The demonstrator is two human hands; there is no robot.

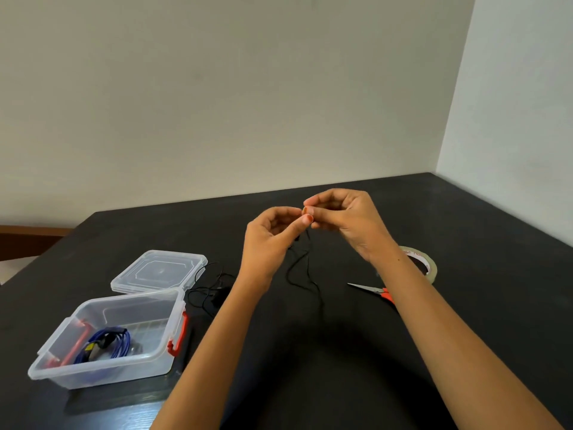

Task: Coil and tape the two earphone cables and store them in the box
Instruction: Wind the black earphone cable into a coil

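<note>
Right of the box (pixel 124 297), left hand (pixel 266 234) and right hand (pixel 344 218) pinch the black cable (pixel 305 265), fingertips closed on its end, likely to start a coil. Blue cable (pixel 114 339) lies inside it.

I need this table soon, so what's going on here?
A person is holding a black earphone cable up over the table, with the left hand and right hand both pinching its upper end. The rest hangs loose, not yet coiled. A blue cable already lies coiled in the open box. A tape roll and scissors lie at the right.
</note>
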